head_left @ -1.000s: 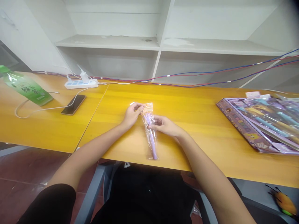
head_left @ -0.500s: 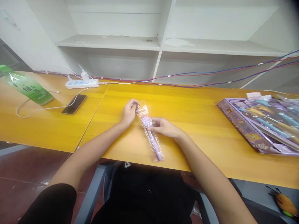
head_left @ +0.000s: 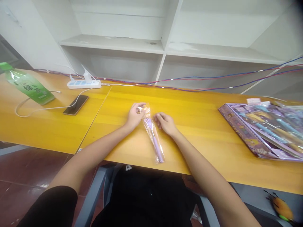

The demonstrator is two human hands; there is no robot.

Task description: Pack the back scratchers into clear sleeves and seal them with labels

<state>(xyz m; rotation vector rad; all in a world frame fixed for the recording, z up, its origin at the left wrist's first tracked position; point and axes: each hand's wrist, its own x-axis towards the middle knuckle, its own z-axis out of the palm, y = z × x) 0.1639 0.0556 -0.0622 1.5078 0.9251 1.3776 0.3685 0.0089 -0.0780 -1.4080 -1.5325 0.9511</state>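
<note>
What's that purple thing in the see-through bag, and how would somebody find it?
On the yellow wooden table, look at its near edge, between the two hands. There lies a clear plastic sleeve holding a purple hand-shaped stick, the only slim single packet; the other packets sit stacked far right.

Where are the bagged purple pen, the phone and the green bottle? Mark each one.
bagged purple pen (head_left: 155,143), head view, on the pen's barrel inside the clear bag.
phone (head_left: 76,104), head view, middle of its dark screen.
green bottle (head_left: 33,90), head view, on its label.

A bagged pen (head_left: 153,138) lies mid-frame on the counter (head_left: 196,126) (near its front edge); bottle (head_left: 27,87), phone (head_left: 75,105) and power strip (head_left: 84,84) upper left, pen packs (head_left: 265,129) far right.
</note>
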